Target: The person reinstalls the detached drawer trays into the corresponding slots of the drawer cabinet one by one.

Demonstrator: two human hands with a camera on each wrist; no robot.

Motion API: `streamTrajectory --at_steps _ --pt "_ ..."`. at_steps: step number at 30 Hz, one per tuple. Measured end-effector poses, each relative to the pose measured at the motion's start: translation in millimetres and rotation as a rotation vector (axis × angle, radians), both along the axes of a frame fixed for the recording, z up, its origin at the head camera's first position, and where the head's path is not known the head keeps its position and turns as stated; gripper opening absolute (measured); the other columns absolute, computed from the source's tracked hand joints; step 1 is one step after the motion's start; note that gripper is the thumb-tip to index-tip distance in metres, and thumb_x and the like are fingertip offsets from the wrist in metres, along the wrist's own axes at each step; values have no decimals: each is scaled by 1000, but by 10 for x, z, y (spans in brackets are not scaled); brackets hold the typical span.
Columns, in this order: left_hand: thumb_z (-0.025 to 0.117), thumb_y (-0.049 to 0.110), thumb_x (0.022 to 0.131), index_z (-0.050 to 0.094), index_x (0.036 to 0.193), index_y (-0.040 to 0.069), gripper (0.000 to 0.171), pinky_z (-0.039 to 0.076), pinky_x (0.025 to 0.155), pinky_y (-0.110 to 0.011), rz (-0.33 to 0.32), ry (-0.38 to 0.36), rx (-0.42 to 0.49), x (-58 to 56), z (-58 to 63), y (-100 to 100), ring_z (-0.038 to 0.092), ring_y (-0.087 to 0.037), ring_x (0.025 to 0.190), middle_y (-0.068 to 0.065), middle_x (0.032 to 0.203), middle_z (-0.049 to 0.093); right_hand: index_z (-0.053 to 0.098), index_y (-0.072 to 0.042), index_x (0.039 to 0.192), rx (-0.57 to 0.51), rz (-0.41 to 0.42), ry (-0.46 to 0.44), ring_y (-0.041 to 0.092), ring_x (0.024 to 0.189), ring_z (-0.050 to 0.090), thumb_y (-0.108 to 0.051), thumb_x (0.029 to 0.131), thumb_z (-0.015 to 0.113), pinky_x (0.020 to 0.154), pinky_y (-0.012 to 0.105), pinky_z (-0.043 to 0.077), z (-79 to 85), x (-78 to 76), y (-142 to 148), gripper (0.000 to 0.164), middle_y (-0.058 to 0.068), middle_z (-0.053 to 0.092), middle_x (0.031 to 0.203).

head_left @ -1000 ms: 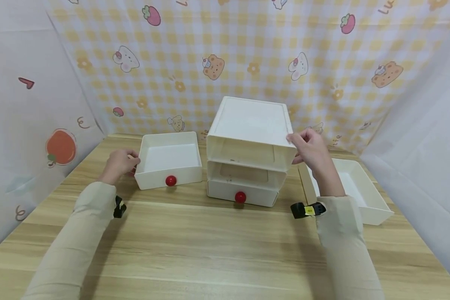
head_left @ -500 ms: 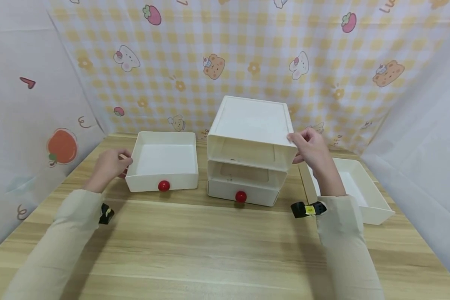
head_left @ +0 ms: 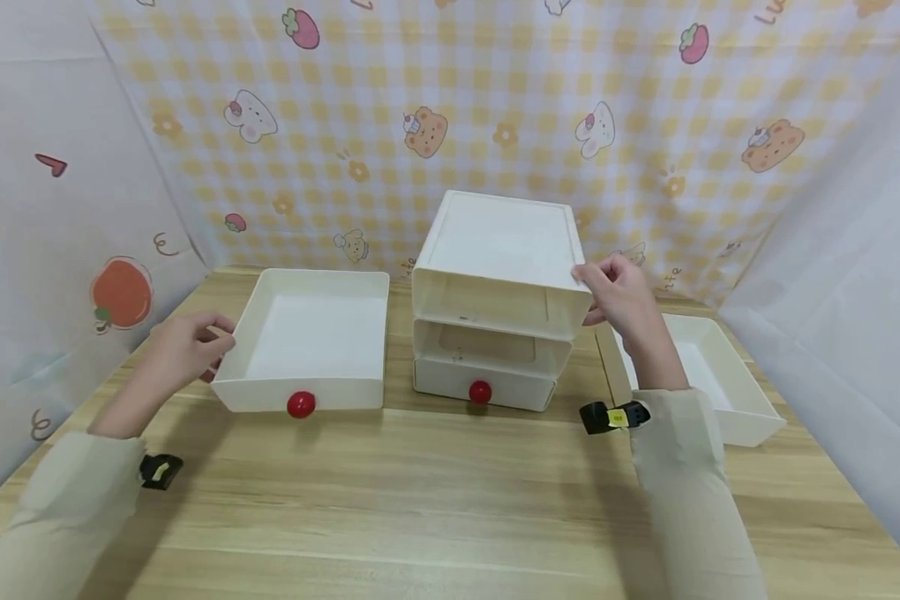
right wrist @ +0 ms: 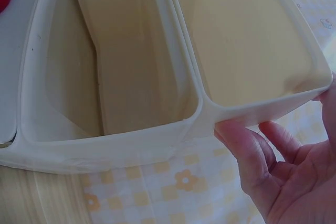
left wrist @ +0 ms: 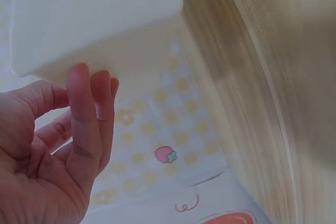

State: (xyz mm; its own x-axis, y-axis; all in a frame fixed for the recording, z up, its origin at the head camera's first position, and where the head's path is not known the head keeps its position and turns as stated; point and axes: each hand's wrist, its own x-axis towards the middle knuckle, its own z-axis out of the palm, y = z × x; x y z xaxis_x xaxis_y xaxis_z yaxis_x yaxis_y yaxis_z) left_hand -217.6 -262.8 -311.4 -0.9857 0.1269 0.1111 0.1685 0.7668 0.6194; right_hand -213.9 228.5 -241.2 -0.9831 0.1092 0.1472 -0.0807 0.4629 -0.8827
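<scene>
A white drawer (head_left: 318, 333) with a round red knob (head_left: 301, 405) is on the left in the head view. My left hand (head_left: 193, 348) pinches the drawer's left wall near the front corner; in the left wrist view the fingertips (left wrist: 80, 77) press its outer side. In the middle stands a white three-tier drawer cabinet (head_left: 506, 237). Its top two slots are hollow, and the bottom one holds a red-knobbed drawer (head_left: 442, 380). My right hand (head_left: 617, 293) grips the cabinet's top right front corner, thumb on top and fingers against the side wall (right wrist: 262, 113).
Another white drawer (head_left: 720, 367) lies on the right, partly behind my right forearm, its knob out of sight. Everything stands on a wood-grain table (head_left: 435, 500). A checked cloth (head_left: 510, 100) hangs at the back, with white cloth on both sides.
My left hand has drawn the drawer leftward and toward me, so it sits farther from the cabinet and looks larger. The right hand and the cabinet have stayed put.
</scene>
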Motion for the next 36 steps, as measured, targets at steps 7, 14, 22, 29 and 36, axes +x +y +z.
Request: streamTrajectory --at_steps 7,14,22,29,36 --pt "48 11 94 53 113 -7 27 53 48 -27 -1 11 -39 286 27 -63 63 -16 60 -27 88 65 46 -8 92 -1 2 -1 7 56 49 -33 92 50 52 21 53 0 -6 2 26 3 42 89" --pt "52 7 93 53 116 -9 28 52 47 -26 -9 19 -53 559 22 -86 59 -9 60 -25 88 64 46 -8 91 0 -7 -6 7 57 47 -34 91 50 52 20 53 -16 2 -2 26 3 42 91" --pt "55 4 91 57 112 -5 24 50 43 -26 -27 73 -41 804 19 -81 56 0 55 -17 82 66 45 -9 90 6 -9 2 7 58 47 -34 91 50 52 20 53 5 -5 -12 27 3 42 91" --pt "56 9 91 59 112 0 23 48 43 -26 -20 79 -75 959 30 -32 55 -2 51 -12 83 66 45 -9 90 10 -11 -2 7 58 47 -35 91 51 53 20 53 10 3 -14 27 3 42 91" --pt "60 6 88 61 110 2 22 49 43 -24 -24 115 -81 1039 67 123 54 1 52 -9 81 67 45 -8 91 10 -7 1 7 59 46 -34 91 50 53 20 53 11 11 -16 27 3 42 91"
